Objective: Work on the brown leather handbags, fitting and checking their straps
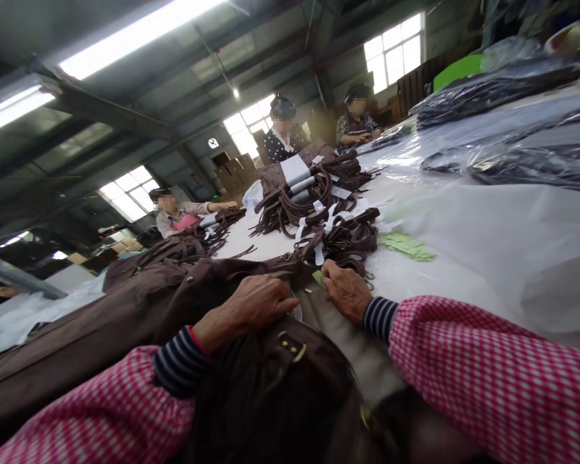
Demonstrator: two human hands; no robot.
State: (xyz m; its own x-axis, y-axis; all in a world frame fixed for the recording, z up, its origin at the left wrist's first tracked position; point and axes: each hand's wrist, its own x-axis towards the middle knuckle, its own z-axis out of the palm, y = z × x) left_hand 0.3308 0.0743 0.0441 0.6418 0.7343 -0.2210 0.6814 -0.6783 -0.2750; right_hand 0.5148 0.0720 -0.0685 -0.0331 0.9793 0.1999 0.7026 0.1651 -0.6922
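My left hand lies knuckles-up on a brown garment, its fingers curled into the cloth near a brass buckle. My right hand rests palm-down on the same garment's edge, fingers pressing the fabric beside a small green tag. Both arms wear pink checked sleeves over striped cuffs. More brown fabric with a brass buckle bunches up between my forearms. Just beyond my right hand lies a heap of brown belts with white paper tags.
A bigger pile of brown belts lies farther along the white table. Green tags sit to the right. Dark garments in plastic bags are stacked at right. Three other people work at the table's far side.
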